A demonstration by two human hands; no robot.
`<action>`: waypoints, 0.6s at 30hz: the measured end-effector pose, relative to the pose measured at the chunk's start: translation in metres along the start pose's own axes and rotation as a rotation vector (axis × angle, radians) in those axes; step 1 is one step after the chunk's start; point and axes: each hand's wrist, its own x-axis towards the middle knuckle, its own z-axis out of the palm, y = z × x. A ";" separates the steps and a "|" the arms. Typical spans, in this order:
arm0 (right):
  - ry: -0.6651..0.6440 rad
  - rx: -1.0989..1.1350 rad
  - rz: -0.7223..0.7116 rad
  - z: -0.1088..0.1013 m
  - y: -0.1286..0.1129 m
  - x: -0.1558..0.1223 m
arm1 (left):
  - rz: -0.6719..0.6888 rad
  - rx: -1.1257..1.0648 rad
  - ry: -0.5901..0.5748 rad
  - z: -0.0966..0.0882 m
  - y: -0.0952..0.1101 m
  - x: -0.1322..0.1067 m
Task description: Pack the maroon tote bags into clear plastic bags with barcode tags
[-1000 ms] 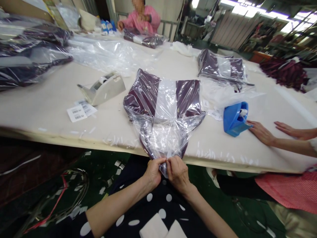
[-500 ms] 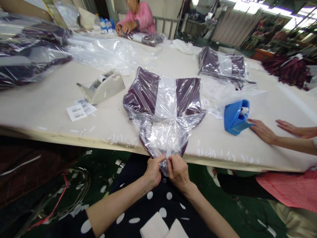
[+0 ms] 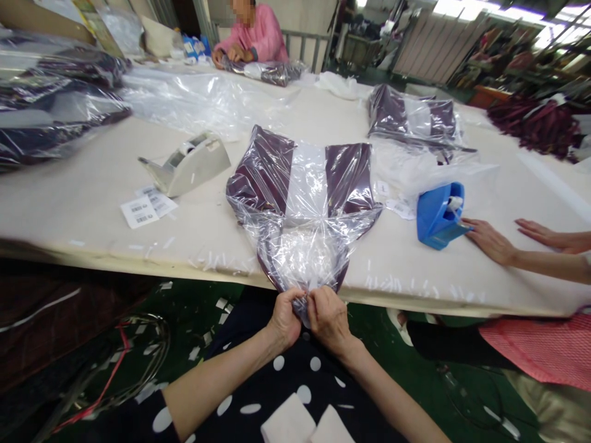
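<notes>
A dark purple and white folded garment in a clear plastic bag [image 3: 302, 197] lies on the cream table [image 3: 83, 184], its open end hanging over the near edge. My left hand [image 3: 285, 319] and my right hand [image 3: 329, 317] sit side by side just below the edge. Both are closed in a pinch on the bunched mouth of the bag.
A grey tape dispenser [image 3: 187, 165] and barcode labels [image 3: 146, 208] lie left of the bag. A blue tape dispenser [image 3: 438, 215] stands to the right, with another person's hands [image 3: 492, 241] flat beside it. More bagged garments [image 3: 413, 120] lie behind; a person in pink [image 3: 253, 37] works at the far end.
My hands stay pinched on the bag mouth and have risen slightly toward the table edge. The person in pink has lowered their hands onto a bagged garment.
</notes>
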 end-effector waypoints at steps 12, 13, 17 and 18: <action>0.019 -0.030 -0.017 0.008 0.001 0.000 | 0.115 -0.025 0.124 0.005 -0.008 0.001; 0.015 -0.038 -0.015 0.009 0.000 -0.001 | 0.116 -0.023 0.133 0.005 -0.007 0.002; -0.026 -0.015 0.008 0.002 -0.007 -0.001 | 0.108 0.015 0.126 0.003 -0.004 0.002; -0.049 0.041 0.015 -0.005 -0.007 0.000 | 0.104 0.034 0.126 0.003 -0.004 0.002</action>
